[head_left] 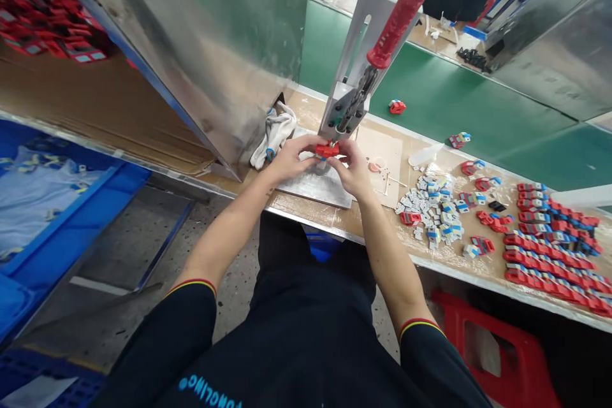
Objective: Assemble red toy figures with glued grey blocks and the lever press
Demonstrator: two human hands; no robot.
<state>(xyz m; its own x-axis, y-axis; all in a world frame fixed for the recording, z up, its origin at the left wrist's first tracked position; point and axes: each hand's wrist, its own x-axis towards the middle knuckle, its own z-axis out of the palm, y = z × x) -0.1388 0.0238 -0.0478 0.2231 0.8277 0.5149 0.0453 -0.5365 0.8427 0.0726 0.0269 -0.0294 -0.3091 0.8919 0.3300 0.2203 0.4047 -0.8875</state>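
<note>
A small red plastic part (pixel 327 150) is held between both hands under the metal head of a press (pixel 351 102) with a red-wrapped lever (pixel 406 6). My left hand (pixel 295 158) grips its left side, fingers closed round it. From the right, my right hand (pixel 352 169) pinches the same part. Something pale shows just beneath the red part, partly hidden by the fingers. Below them lies a flat metal plate (pixel 318 188) on the bench. A white cloth glove (pixel 277 134) rests left of the plate.
Small white pieces (pixel 430 204) are heaped to the right, with rows of red parts (pixel 549 261) farther right. A green belt (pixel 440 102) carries a few parts behind. Metal panel (pixel 229 32) at left; blue bin (pixel 62 204) at lower left; red stool (pixel 516 344) below the bench.
</note>
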